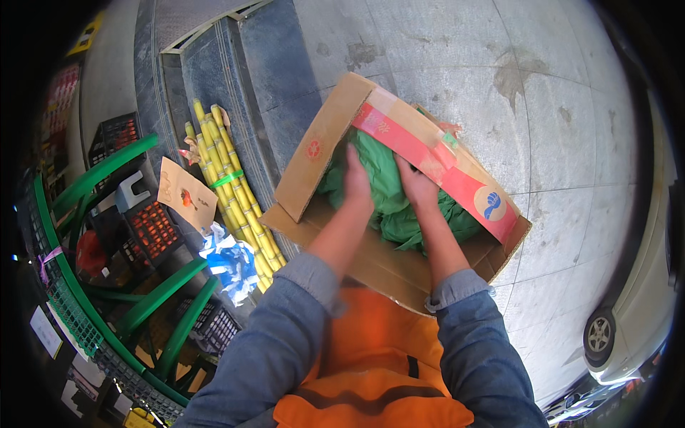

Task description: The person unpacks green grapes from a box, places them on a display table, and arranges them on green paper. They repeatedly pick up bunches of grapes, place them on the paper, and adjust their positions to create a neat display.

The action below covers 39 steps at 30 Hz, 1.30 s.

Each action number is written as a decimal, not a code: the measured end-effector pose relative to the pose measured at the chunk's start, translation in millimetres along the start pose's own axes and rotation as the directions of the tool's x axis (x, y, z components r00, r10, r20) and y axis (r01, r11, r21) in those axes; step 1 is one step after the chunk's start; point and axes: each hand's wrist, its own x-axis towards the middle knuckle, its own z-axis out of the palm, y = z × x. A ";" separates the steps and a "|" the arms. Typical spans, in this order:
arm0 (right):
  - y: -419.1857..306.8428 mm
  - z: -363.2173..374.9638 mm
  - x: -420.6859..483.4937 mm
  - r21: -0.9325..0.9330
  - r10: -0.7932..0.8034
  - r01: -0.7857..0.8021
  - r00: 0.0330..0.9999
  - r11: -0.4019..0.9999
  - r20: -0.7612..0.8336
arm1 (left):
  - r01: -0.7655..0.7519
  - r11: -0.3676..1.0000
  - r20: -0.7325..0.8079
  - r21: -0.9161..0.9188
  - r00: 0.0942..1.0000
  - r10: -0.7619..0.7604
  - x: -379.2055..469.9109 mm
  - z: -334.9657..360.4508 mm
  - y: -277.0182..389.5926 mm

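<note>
Before me is an upright-flapped cardboard box (342, 144) with a red printed band along its far flap. Crumpled green plastic bags (379, 171) lie inside it; what they may contain is hidden. My left hand (356, 179) reaches into the box and presses on the left side of the green plastic. On the other side of the same bundle is my right hand (417, 184), its fingertips partly hidden behind the plastic and the flap. Between them the two hands hold the bundle.
Bundled sugarcane (235, 187) leans on the dark steps (214, 69) at left, near crumpled blue-and-white plastic (231, 265) and a cardboard sign (187, 193). Green rack frames (160, 297) and black crates (152, 227) stand beyond. A parked car (626, 321) is at far right.
</note>
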 end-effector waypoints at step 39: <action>-472.8 47.7 -569.1 0.518 -0.351 0.485 -0.397 0.704 0.848 | -0.028 0.459 0.294 -0.888 0.733 0.613 -632.8 -447.5 -32.7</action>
